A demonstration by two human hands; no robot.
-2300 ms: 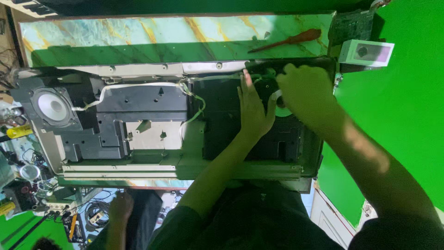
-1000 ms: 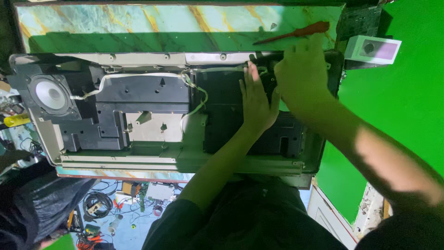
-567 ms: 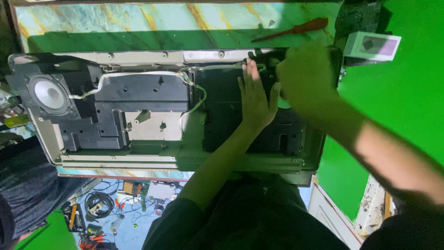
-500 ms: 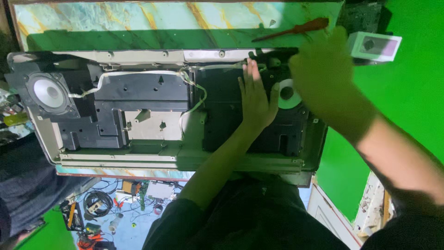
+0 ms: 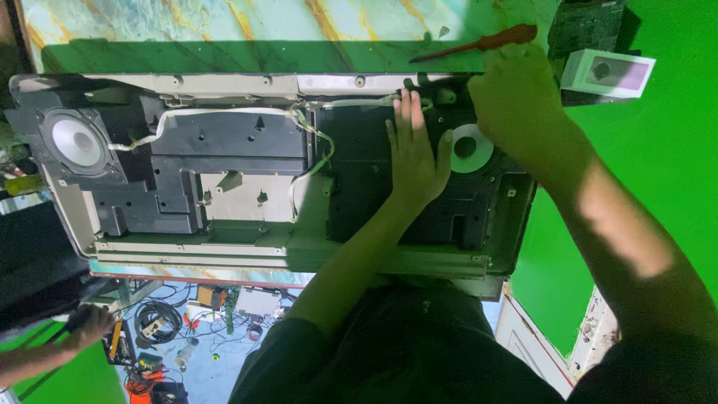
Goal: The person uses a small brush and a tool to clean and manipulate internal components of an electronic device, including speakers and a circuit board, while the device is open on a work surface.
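Note:
An opened grey device chassis [image 5: 224,251] lies on a marble-patterned tabletop [image 5: 187,22], with black inner panels, a white cable [image 5: 224,112] and a round speaker [image 5: 75,142] at its left end. My left hand [image 5: 411,157] lies flat, fingers together, on the black panel right of the middle. A white speaker ring [image 5: 471,148] shows just beside its thumb. My right hand [image 5: 516,97] is at the chassis's upper right corner, seen from the back with fingers curled. A red-handled screwdriver [image 5: 501,37] lies just above it; whether the fingers touch it is hidden.
A small white box with a purple face [image 5: 607,72] and a dark circuit board [image 5: 587,26] sit at the top right on green cloth [image 5: 658,164]. Another person's hand [image 5: 90,325] appears at the lower left, above a floor with cables and tools [image 5: 157,322].
My right hand has moved up and to the right off the speaker, uncovering the white ring. My left hand has stayed flat on the panel.

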